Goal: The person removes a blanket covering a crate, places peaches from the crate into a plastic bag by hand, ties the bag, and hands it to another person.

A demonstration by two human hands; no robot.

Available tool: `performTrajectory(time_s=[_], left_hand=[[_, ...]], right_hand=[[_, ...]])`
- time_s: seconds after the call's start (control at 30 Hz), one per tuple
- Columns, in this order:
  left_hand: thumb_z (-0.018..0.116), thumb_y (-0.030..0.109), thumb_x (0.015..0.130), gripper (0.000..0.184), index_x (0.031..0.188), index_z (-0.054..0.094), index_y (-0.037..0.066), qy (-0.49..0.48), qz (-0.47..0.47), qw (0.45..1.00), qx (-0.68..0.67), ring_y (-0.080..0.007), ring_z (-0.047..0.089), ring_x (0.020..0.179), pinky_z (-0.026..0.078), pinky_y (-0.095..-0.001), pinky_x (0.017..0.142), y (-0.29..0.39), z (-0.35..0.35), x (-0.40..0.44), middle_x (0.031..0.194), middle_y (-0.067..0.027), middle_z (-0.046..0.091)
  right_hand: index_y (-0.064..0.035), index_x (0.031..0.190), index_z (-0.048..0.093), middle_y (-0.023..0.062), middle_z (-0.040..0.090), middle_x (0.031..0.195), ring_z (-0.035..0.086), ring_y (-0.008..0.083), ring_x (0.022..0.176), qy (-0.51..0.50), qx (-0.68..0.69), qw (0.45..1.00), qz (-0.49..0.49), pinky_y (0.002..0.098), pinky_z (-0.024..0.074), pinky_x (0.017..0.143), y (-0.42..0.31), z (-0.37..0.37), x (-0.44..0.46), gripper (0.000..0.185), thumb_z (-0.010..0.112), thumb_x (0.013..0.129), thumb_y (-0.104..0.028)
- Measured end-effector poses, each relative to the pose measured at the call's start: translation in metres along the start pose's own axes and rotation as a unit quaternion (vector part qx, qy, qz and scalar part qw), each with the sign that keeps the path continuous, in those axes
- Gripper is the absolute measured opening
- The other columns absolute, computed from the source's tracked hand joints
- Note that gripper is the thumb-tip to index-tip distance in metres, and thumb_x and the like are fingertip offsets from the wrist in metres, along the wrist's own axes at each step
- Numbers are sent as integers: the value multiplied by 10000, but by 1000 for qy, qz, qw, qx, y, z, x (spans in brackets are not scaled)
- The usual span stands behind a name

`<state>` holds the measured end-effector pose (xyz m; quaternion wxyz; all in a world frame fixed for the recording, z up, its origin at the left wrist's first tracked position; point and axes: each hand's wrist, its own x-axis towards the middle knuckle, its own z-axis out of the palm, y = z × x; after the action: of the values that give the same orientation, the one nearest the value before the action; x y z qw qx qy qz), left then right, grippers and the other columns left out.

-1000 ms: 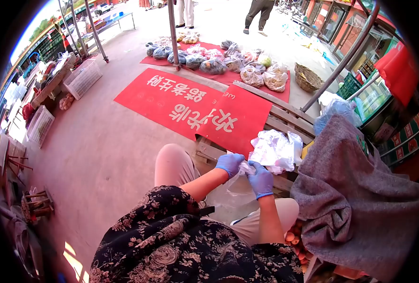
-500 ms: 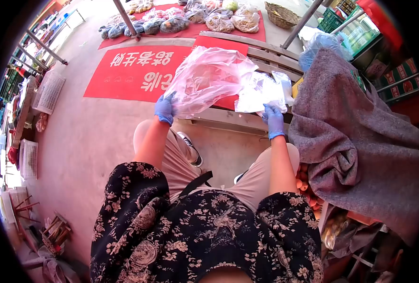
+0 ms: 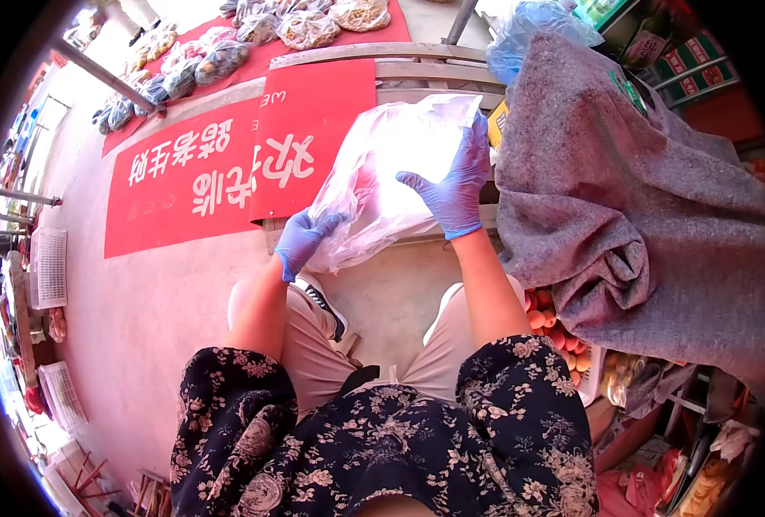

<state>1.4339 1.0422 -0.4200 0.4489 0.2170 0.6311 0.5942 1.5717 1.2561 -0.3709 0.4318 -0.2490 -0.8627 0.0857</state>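
Observation:
My left hand [image 3: 306, 241], in a blue glove, pinches the near left edge of a thin translucent pinkish plastic bag [image 3: 356, 185]. The bag spreads above the wooden slatted bench, with a bright white area [image 3: 421, 142] at its right side. Glare hides whether that is a white packet or just the bag's film. My right hand [image 3: 458, 185], also blue-gloved, lies against this right side with its thumb spread wide and its fingers stretched away from me. Some of its fingertips are hard to make out against the bag.
A red cloth with white characters [image 3: 184, 185] hangs over the bench [image 3: 434, 73] and floor at left. Bagged goods [image 3: 309, 30] sit on red cloth beyond. A grey blanket [image 3: 589, 189] drapes at right, above round orange-red produce [image 3: 563, 336]. White baskets [image 3: 49, 267] stand far left.
My right hand has left the white packet's near edge and moved up and left, opening against the bag. My left hand has come lower with the bag's edge. The view has shifted right.

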Motion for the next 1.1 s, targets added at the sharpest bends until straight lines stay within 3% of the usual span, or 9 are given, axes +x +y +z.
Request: performTrajectory(time_s=[0.13, 0.2, 0.23, 0.3, 0.67, 0.77, 0.87, 1.03, 1.1], left_hand=[[668, 227, 776, 317, 982, 603, -6, -107, -35, 990, 86, -60, 535, 750, 442, -225, 668, 11, 33, 53, 858, -14, 621], [659, 228, 783, 298, 973, 616, 3, -146, -58, 984, 82, -56, 536, 752, 446, -219, 668, 19, 54, 70, 851, -12, 623], [658, 226, 784, 299, 976, 615, 2, -159, -70, 981, 86, -58, 538, 755, 447, -219, 674, 13, 64, 78, 852, -14, 624], [655, 224, 786, 300, 981, 615, 1, -191, -87, 973, 99, -63, 540, 761, 448, -220, 684, 5, 80, 97, 854, -17, 624], [655, 89, 704, 680, 1291, 323, 0, -362, -115, 921, 91, -143, 505, 977, 431, -271, 819, -41, 138, 137, 1132, -109, 493], [663, 84, 645, 596, 1202, 455, 52, -206, 118, 841, 486, -205, 566, 812, 459, -297, 724, -70, 98, 161, 949, -144, 559], [666, 179, 680, 313, 931, 570, 20, 14, 65, 839, 541, -189, 578, 624, 477, -302, 619, -46, 90, 160, 685, -87, 582], [629, 274, 771, 284, 925, 572, 42, -53, -226, 948, 218, -141, 554, 608, 461, -258, 524, -32, 85, 148, 776, -54, 589], [632, 236, 778, 285, 998, 563, 69, -181, -171, 968, -44, -135, 552, 668, 457, -250, 560, -53, 85, 147, 850, -32, 583]], right_hand=[[-51, 1359, -72, 262, 502, 1111, 567, 373, 850, -221, 80, 947, 220, 437, 434, 739, 49, -1, -8, 1190, 744, 579, -426], [-95, 1314, 296, 218, 597, 807, 582, 366, 745, -395, -75, 889, 218, 428, 462, 664, 78, 5, -28, 774, 659, 695, -385], [-82, 1030, 573, 200, 606, 773, 586, 368, 715, -409, -77, 892, 174, 445, 462, 655, 80, -1, -33, 432, 581, 739, -402], [-74, 747, 640, 174, 617, 744, 603, 338, 722, -456, -99, 852, 239, 443, 473, 660, 76, -10, -40, 251, 509, 761, -288], [-60, 724, 635, 185, 610, 718, 600, 355, 679, -344, -186, 832, 394, 463, 459, 625, 102, -95, -110, 246, 465, 773, -232], [-63, 763, 626, 191, 606, 756, 587, 364, 724, -301, -197, 826, 433, 458, 454, 658, 108, -118, -107, 257, 474, 774, -270], [-67, 807, 619, 198, 602, 794, 579, 368, 768, -273, -213, 823, 451, 455, 452, 685, 115, -137, -104, 257, 485, 761, -282], [-62, 822, 618, 211, 598, 820, 572, 375, 807, -264, -217, 798, 496, 453, 449, 709, 116, -143, -105, 294, 480, 770, -317], [-60, 820, 619, 213, 597, 820, 573, 372, 805, -267, -217, 813, 470, 454, 449, 706, 107, -137, -105, 304, 478, 774, -325]])
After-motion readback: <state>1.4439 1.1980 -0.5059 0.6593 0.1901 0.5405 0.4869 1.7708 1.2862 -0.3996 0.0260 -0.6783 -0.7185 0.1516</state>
